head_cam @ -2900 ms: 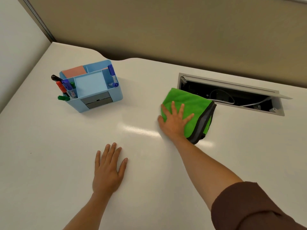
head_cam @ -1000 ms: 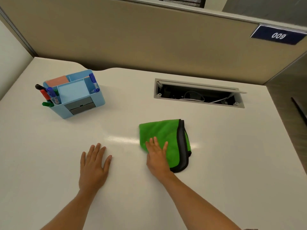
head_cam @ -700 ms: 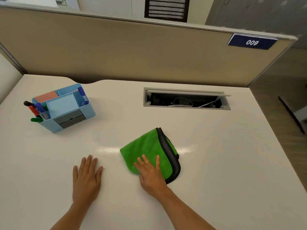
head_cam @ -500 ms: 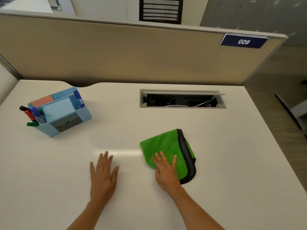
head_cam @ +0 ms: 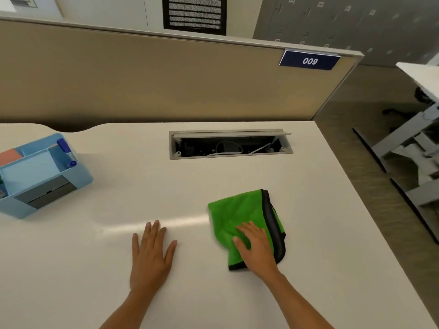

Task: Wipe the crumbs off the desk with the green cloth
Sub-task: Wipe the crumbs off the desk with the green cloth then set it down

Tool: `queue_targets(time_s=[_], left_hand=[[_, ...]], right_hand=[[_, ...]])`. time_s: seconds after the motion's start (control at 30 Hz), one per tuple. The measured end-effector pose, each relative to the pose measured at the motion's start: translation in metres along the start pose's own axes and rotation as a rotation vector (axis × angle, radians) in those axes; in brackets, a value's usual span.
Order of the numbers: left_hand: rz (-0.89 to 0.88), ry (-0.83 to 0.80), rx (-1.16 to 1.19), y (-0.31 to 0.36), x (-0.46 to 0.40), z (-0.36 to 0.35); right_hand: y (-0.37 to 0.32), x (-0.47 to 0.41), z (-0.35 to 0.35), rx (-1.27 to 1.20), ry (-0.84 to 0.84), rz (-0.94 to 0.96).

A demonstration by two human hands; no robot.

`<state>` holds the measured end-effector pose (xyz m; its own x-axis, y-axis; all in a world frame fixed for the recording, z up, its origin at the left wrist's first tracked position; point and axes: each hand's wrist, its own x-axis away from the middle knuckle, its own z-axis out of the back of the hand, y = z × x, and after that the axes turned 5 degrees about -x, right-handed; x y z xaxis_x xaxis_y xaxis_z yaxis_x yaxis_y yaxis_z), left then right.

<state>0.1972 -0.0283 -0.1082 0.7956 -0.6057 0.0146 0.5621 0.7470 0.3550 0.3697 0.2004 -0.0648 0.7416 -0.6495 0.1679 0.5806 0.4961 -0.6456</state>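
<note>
A folded green cloth (head_cam: 240, 212) with a dark grey trim lies on the white desk (head_cam: 320, 233), right of centre. My right hand (head_cam: 256, 248) presses flat on the cloth's near part, fingers spread and pointing away from me. To its left, my left hand (head_cam: 150, 255) rests palm down on the bare desk, fingers apart, holding nothing. I cannot make out any crumbs on the desk surface.
A light blue desk organiser (head_cam: 40, 174) with markers stands at the left edge of view. An open cable tray (head_cam: 229, 144) is sunk into the desk behind the cloth. A beige partition (head_cam: 142, 79) closes the far side. The desk's right edge drops to the floor.
My right hand has slid the cloth from beside the cable tray toward me, then swept it left and back right. The left hand stays flat on the desk. My view has tilted up.
</note>
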Motion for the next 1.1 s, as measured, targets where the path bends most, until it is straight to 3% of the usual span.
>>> queue_targets(time_s=[0.07,0.13,0.33,0.5,0.7,0.87,1.1], left_hand=[[0.001,-0.017,-0.024,0.000,-0.001,-0.001],[0.005,-0.017,-0.029,0.002,-0.002,0.000],[0.018,-0.026,-0.035,0.005,-0.003,0.002],[0.023,-0.036,-0.042,0.006,-0.004,0.004],[0.030,-0.034,-0.043,0.008,-0.004,0.005],[0.035,-0.037,-0.044,0.009,-0.004,0.006],[0.033,-0.036,-0.062,0.010,-0.004,0.006]], right_hand=[[0.008,-0.001,0.007,0.106,0.167,-0.098],[0.011,-0.003,0.015,0.212,0.224,-0.235],[0.013,-0.017,0.027,0.268,0.126,-0.502],[0.019,-0.022,0.032,0.302,0.090,-0.492],[0.025,-0.029,0.035,-0.241,0.149,-0.539],[0.032,-0.043,0.063,-0.777,0.032,-0.581],[0.011,-0.081,0.117,-1.022,-0.064,-0.389]])
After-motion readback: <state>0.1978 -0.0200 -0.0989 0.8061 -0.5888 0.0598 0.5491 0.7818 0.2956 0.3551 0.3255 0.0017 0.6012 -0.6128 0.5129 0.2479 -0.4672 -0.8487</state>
